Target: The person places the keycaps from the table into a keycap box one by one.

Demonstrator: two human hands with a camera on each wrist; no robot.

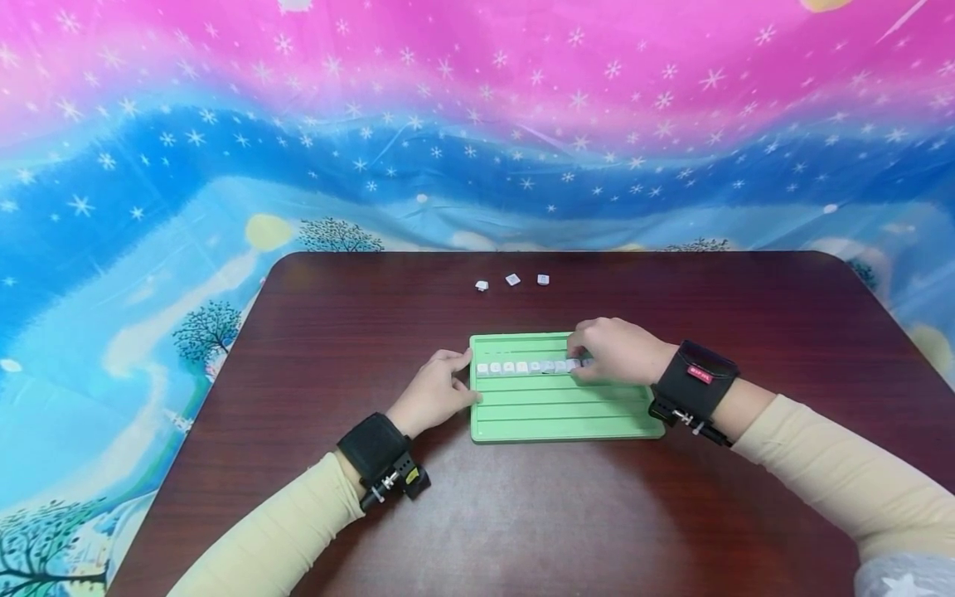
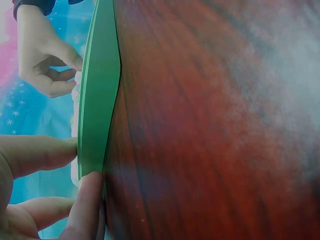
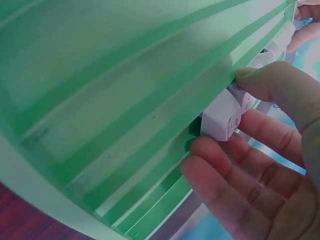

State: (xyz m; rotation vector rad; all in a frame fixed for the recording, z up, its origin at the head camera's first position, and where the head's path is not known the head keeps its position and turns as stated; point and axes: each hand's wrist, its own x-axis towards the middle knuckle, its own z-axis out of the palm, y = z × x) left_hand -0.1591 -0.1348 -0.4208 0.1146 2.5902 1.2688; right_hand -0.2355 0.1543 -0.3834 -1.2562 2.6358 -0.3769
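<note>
A green ridged tray [image 1: 567,427] lies on the table with a row of white keycaps [image 1: 509,367] along one of its upper grooves. My left hand [image 1: 436,390] grips the tray's left edge, thumb and fingers on the rim. Over the right part of the row, my right hand [image 1: 615,352] pinches a keycap [image 3: 242,97] between thumb and fingers, down in the groove. Beside it sits the end keycap [image 3: 220,116], its printed face showing in the right wrist view. In the head view the right hand partly hides this end of the row.
Three loose white keycaps lie behind the tray near the table's far edge: one on its side [image 1: 482,285], one turned askew [image 1: 512,279] and one to the right [image 1: 543,280]. A patterned cloth [image 1: 477,124] hangs behind the dark wooden table [image 1: 358,298].
</note>
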